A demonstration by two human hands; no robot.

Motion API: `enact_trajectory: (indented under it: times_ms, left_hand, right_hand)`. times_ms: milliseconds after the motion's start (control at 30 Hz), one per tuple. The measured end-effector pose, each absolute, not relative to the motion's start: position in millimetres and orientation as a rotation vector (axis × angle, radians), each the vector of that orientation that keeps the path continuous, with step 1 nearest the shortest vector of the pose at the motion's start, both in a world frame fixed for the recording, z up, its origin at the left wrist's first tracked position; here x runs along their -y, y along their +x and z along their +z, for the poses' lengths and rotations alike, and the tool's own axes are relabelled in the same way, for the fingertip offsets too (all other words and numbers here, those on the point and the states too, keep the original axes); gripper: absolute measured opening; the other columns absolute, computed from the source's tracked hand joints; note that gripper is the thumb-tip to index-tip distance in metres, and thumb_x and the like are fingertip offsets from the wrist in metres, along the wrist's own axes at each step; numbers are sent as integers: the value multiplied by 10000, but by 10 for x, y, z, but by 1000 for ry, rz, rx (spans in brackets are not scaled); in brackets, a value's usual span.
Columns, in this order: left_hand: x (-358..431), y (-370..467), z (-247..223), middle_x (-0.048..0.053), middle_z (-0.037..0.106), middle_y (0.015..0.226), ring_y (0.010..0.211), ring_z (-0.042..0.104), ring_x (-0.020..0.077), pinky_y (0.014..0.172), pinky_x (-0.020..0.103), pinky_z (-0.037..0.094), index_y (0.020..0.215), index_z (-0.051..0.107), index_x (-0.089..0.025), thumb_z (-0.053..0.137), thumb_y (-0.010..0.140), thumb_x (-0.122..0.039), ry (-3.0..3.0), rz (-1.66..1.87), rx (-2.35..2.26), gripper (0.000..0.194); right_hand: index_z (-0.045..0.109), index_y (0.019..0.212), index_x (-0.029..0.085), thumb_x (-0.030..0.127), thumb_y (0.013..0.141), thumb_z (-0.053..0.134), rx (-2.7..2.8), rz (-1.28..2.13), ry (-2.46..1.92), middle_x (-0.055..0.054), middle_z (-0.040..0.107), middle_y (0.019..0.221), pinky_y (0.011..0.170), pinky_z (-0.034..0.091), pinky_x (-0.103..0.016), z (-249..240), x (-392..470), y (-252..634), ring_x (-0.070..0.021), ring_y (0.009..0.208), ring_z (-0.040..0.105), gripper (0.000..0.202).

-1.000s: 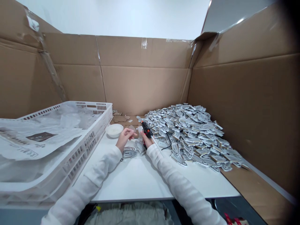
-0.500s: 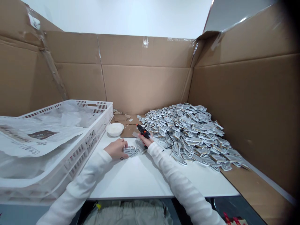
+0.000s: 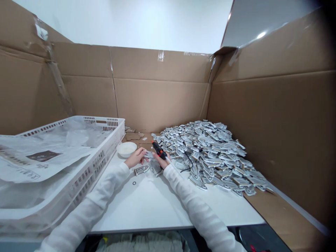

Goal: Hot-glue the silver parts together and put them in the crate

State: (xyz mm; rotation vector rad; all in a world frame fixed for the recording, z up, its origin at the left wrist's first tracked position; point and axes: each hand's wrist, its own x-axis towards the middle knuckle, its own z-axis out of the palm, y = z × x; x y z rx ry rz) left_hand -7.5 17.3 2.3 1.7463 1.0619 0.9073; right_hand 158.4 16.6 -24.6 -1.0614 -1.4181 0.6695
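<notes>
My right hand point(image 3: 163, 161) grips a black and orange glue gun point(image 3: 158, 149) with its nozzle pointing up and left. My left hand point(image 3: 135, 157) is raised just left of it, its fingers pinched on a small grey piece point(image 3: 148, 154) near the nozzle. One silver shield-shaped badge point(image 3: 141, 170) lies flat on the white table point(image 3: 157, 203) just below my left hand. A small black ring point(image 3: 134, 182) lies on the table in front of it.
A big heap of silver badges point(image 3: 210, 150) covers the table's right side. A white bowl point(image 3: 126, 148) stands beyond my left hand. A white plastic crate point(image 3: 86, 168) with plastic sheets fills the left. Cardboard walls point(image 3: 157, 98) enclose the table.
My left hand left the badge on the table and rose to the glue gun's nozzle, pinching a small piece. The right hand with the gun stayed nearly in place.
</notes>
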Motion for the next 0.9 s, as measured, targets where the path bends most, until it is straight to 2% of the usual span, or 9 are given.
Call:
enact_trajectory:
  times_ms: [233,467,700,900]
  left_hand:
    - [-133,42,-190,12,621,678,480,491,95,448,208,306,795,384,-191,472,693,-622,1461,976,-871,451]
    - [-74,53,-147,-12,599,678,518,491,97,474,201,317,831,395,-194,427,738,-595,1595,988,-933,413]
    - [-21,88,-186,-14,599,690,556,481,104,551,217,365,835,459,-188,452,790,-474,1883,1092,-1059,290]
    - [-14,148,-194,-2,615,657,531,474,90,524,201,357,753,389,-190,515,748,-449,1541,1253,-945,288]
  right_hand:
    - [512,625,170,412,649,589,1512,423,-996,-9,435,685,616,409,-283,-351,-227,1565,-141,632,457,255]
    - [497,647,170,420,672,562,1570,386,-1029,-15,414,728,650,407,-283,-358,-213,1577,-146,664,453,260]
    - [448,653,188,415,670,541,1574,317,-1070,-11,400,740,626,393,-264,-310,-145,1547,-140,656,439,246]
    - [422,690,186,448,681,547,1459,203,-1050,-19,417,752,667,394,-287,-249,-123,1560,-157,703,444,290]
